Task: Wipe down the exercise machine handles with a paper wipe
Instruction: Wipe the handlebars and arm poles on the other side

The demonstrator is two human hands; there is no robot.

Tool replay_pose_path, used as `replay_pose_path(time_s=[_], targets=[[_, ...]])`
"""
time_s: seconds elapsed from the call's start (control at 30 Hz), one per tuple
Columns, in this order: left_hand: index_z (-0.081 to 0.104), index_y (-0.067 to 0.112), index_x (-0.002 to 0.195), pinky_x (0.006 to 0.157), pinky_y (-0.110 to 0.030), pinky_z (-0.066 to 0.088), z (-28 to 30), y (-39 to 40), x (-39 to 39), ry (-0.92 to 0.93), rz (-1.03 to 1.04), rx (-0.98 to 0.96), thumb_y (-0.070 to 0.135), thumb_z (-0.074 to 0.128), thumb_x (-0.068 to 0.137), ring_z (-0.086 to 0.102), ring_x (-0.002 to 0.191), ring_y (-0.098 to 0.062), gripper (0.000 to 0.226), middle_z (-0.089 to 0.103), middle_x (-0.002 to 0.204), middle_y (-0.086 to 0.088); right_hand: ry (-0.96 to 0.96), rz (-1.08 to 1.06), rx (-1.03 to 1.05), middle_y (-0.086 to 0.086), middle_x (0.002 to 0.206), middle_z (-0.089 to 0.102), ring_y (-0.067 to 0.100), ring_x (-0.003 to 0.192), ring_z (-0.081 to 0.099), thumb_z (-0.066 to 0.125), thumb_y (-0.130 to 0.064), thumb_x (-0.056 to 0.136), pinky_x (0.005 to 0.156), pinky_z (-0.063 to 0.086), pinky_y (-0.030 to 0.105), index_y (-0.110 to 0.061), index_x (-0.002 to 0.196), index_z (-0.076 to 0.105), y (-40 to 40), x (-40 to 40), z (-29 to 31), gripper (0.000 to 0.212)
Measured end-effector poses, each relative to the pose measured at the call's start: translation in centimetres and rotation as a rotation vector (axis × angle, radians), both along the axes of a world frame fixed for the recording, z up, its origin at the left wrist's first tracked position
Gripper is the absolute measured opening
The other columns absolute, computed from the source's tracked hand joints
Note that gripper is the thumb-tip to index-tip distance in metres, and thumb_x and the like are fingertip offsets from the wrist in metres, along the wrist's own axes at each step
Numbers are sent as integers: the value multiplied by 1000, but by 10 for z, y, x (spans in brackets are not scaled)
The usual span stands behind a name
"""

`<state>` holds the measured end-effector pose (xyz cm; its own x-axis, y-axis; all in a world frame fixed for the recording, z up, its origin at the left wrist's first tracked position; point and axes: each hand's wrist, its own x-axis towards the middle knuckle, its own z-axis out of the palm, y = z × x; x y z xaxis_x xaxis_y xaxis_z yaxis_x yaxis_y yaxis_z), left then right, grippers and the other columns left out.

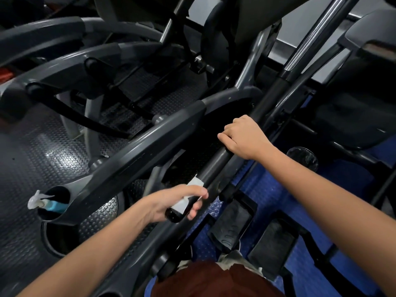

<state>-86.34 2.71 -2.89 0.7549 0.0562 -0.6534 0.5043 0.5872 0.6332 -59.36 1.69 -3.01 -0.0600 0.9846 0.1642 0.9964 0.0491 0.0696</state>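
White paper wipe (183, 203) is wrapped round the near end of the black handle (216, 168), clamped there in the grip of the left hand (171, 203), whose fingers and thumb curl round the bar from the left. That forearm reaches in from the lower left. Higher up the same handle, the right hand (244, 137) curls its fingers over the bar, wrist bent, arm stretched in from the lower right. Between the two hands a bare stretch of handle lies open. Just left runs the machine's grey side rail (137, 155), with a spray bottle (46, 203) standing in its cup holder (64, 213). Foot pedals (233, 224) sit below over blue flooring.
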Motion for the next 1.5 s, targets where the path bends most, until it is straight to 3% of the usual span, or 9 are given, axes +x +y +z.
replay_pose_path(time_s=[0.13, 0.23, 0.47, 0.73, 0.87, 1.03, 1.2, 1.33, 1.5], targets=[[62, 13, 80, 53, -23, 46, 15, -19, -29, 126, 15, 227, 19, 63, 96, 57, 52, -17, 18, 58, 65, -7, 48, -17, 20, -4, 60, 59, 23, 64, 52, 33, -36, 97, 72, 39, 38, -19, 55, 59, -2, -4, 1, 52], [59, 8, 87, 49, -22, 50, 22, -28, -32, 262, -75, 692, 24, 65, 91, 70, 54, -21, 17, 71, 66, -5, 65, -8, 36, -3, 57, 56, 24, 62, 50, 34, -33, 97, 71, 38, 38, -24, 52, 44, -3, -7, 2, 47], [58, 14, 102, 76, -39, 56, 15, -24, 29, 437, -180, 1424, 46, 64, 83, 67, 93, -34, 38, 68, 98, -9, 75, -33, 5, -3, 58, 56, 23, 64, 50, 34, -33, 97, 76, 38, 37, -24, 53, 50, -3, -8, 2, 48], [62, 10, 95, 77, -31, 58, 14, 11, 85, 165, -178, 1026, 40, 67, 86, 74, 70, -10, 32, 76, 74, -4, 149, 30, -117, -7, 55, 44, 18, 62, 42, 29, -36, 102, 79, 34, 34, -20, 54, 42, -1, 5, 11, 52], [57, 7, 109, 89, -41, 53, 22, 4, 51, -35, 38, 498, 45, 62, 97, 73, 91, -24, 40, 76, 108, -13, 129, 74, -74, -5, 56, 47, 24, 60, 48, 29, -36, 101, 73, 42, 42, -17, 55, 43, -2, 6, 15, 51], [59, 2, 127, 102, -44, 50, 25, -3, 12, 10, -5, 379, 47, 46, 103, 67, 114, -33, 53, 73, 118, -12, 132, 51, -14, 0, 57, 52, 25, 60, 49, 32, -32, 101, 74, 43, 45, -16, 56, 52, -5, 3, 9, 52], [69, 20, 109, 84, -11, 50, 17, -11, -31, 131, -19, 235, 52, 41, 101, 66, 91, 8, 43, 75, 100, 19, 129, 35, 7, -1, 54, 50, 23, 56, 45, 35, -30, 102, 71, 42, 42, -14, 56, 55, -4, 2, 4, 53], [62, 31, 128, 108, -19, 34, 16, -10, -34, 128, -101, 457, 69, 42, 92, 50, 125, 6, 56, 57, 133, 22, 123, 16, 10, -2, 60, 54, 24, 63, 49, 31, -33, 101, 77, 41, 39, -17, 60, 59, -4, 2, -1, 52], [57, 15, 85, 72, -39, 54, 10, -3, 12, 86, -170, 974, 64, 49, 96, 66, 64, -8, 50, 67, 71, 4, 117, 31, 6, -4, 63, 55, 22, 65, 47, 32, -35, 101, 80, 37, 36, -23, 60, 52, -3, 3, 0, 47]])
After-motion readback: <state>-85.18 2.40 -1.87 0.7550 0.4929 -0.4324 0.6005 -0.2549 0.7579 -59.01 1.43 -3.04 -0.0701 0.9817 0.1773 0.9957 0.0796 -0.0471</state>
